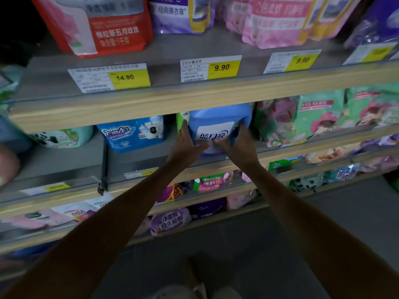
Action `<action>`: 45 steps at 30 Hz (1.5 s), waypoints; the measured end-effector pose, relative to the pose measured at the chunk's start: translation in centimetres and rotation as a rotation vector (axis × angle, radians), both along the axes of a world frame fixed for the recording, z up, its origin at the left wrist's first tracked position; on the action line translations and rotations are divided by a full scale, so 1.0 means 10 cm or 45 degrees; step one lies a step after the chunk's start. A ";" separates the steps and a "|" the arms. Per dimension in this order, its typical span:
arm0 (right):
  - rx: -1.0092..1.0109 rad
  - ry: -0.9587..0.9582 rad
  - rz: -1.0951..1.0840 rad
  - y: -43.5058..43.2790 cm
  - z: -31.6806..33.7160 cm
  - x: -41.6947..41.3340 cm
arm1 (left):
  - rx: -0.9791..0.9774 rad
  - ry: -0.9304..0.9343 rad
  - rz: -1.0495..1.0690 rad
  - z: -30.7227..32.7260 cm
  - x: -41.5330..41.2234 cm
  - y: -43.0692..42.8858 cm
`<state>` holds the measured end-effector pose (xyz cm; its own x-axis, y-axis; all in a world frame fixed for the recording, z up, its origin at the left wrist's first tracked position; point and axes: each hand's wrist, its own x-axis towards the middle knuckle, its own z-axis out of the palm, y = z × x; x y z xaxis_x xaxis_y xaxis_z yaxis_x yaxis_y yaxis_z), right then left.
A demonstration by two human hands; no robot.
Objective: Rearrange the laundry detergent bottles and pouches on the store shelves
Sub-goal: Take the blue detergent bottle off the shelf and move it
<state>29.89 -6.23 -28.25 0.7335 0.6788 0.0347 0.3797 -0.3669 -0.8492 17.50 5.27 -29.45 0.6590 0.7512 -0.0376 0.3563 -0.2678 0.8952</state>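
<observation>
A light-blue detergent bottle (218,124) with a white label stands on the second shelf (138,165), under the wooden edge of the shelf above. My left hand (186,143) grips its left side, fingers up along the edge and thumb across the front. My right hand (236,143) holds its right side, fingers curled round the corner. A green pouch (180,121) is partly hidden behind my left fingers. Left of the bottle stands a blue pouch (133,134).
The upper shelf (164,98) carries a red pouch (101,24), purple and pink pouches, and price tags (210,69). Green-and-pink pouches (319,117) crowd the bottle's right. A panda-print pouch (62,137) sits far left. Lower shelves hold several pouches. Bare shelf lies before the blue pouch.
</observation>
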 end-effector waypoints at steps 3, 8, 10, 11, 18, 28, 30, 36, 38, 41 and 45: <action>-0.024 -0.120 -0.183 0.06 -0.13 -0.03 | -0.092 -0.151 0.012 -0.01 0.09 0.06; 0.110 0.014 -0.245 -0.02 -0.33 0.09 | -0.062 -0.237 0.028 -0.11 0.17 0.12; 0.241 0.191 -0.123 -0.01 -0.30 0.19 | -0.061 -0.243 0.030 -0.16 0.18 0.14; 0.313 0.265 -0.038 -0.01 -0.28 0.23 | -0.060 -0.255 0.030 -0.18 0.18 0.14; 0.382 0.480 0.109 0.04 -0.22 0.35 | -0.170 -0.420 0.091 -0.15 0.17 0.03; 0.366 0.286 0.262 0.20 -0.13 0.17 | -0.349 -0.561 0.057 -0.17 -0.18 0.03; 0.343 0.234 0.294 0.27 -0.05 0.14 | -0.320 -0.565 0.080 -0.16 -0.25 0.04; 0.486 0.209 0.259 0.49 0.11 0.00 | -0.327 -0.639 0.230 -0.18 -0.43 -0.02; 0.465 0.186 0.193 0.56 0.12 -0.03 | -0.317 -0.624 0.230 -0.20 -0.49 -0.04; 0.439 0.137 0.151 0.57 0.07 -0.05 | -0.275 -0.580 0.205 -0.19 -0.55 -0.06; 0.461 0.149 0.177 0.47 0.07 -0.04 | -0.244 -0.556 0.176 -0.17 -0.58 -0.09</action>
<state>29.51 -1.52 -27.53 0.6487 0.7310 0.2115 0.2980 0.0117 -0.9545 11.72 4.35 -31.11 0.5385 0.8394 0.0738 -0.0428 -0.0603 0.9973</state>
